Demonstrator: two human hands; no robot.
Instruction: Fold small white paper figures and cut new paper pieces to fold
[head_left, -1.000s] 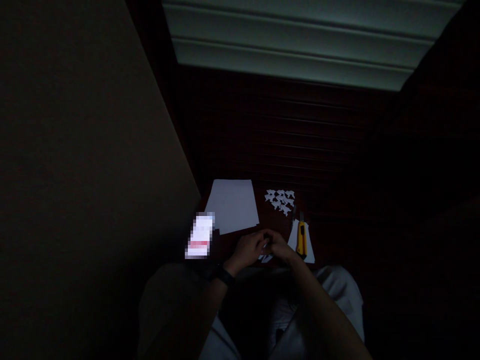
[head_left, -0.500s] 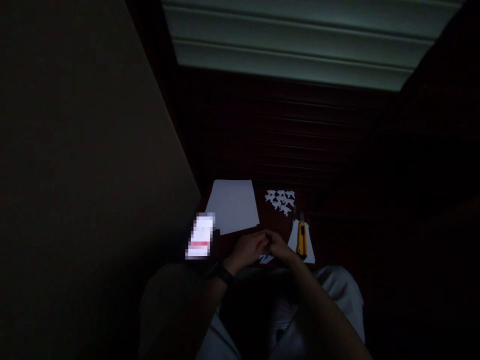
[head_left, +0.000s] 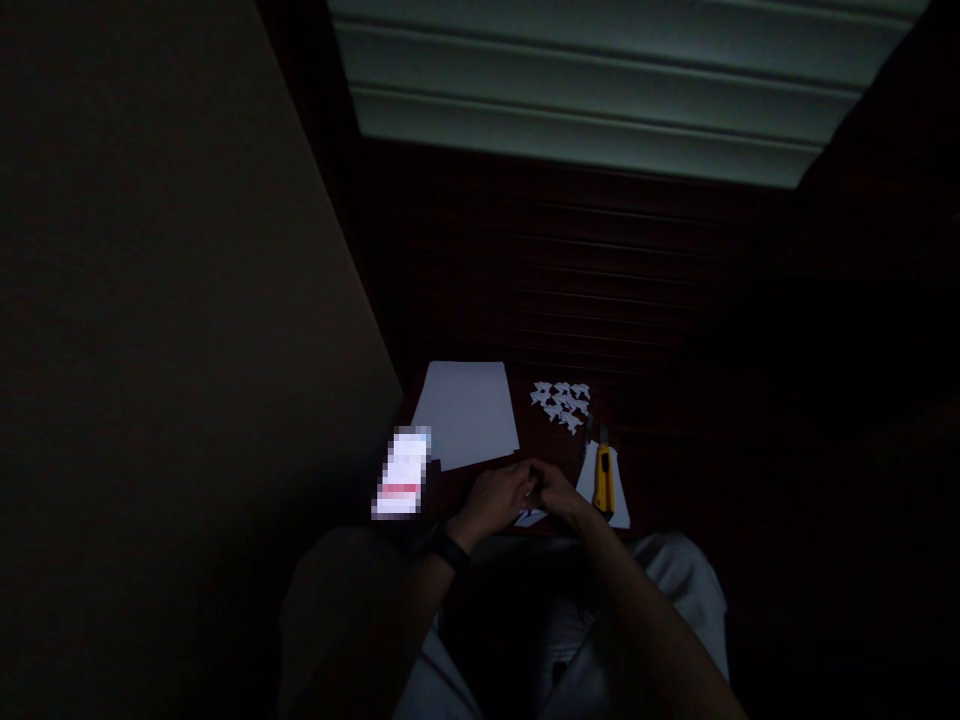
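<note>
My left hand (head_left: 496,497), with a dark band on its wrist, meets my right hand (head_left: 559,491) at the near edge of a dark table. Both are closed, fingertips together around a small piece of white paper, mostly hidden by the fingers. White paper (head_left: 531,518) shows just below them; whether it is part of the held piece I cannot tell. Right of my right hand, a yellow utility knife (head_left: 604,482) lies on a small stack of white paper (head_left: 621,505). Beyond the hands sits a cluster of several small folded paper shapes (head_left: 561,402).
A stack of large white sheets (head_left: 469,415) lies at the back left. In front of it is a lit phone (head_left: 403,473), its screen blurred. A thin dark tool (head_left: 587,435) lies near the knife. A wall (head_left: 187,300) rises at left, and slatted panels (head_left: 585,90) stand behind. The room is dim.
The fingers have shifted slightly around the paper, and the visible paper below them has changed shape a little. Everything on the table stays in place.
</note>
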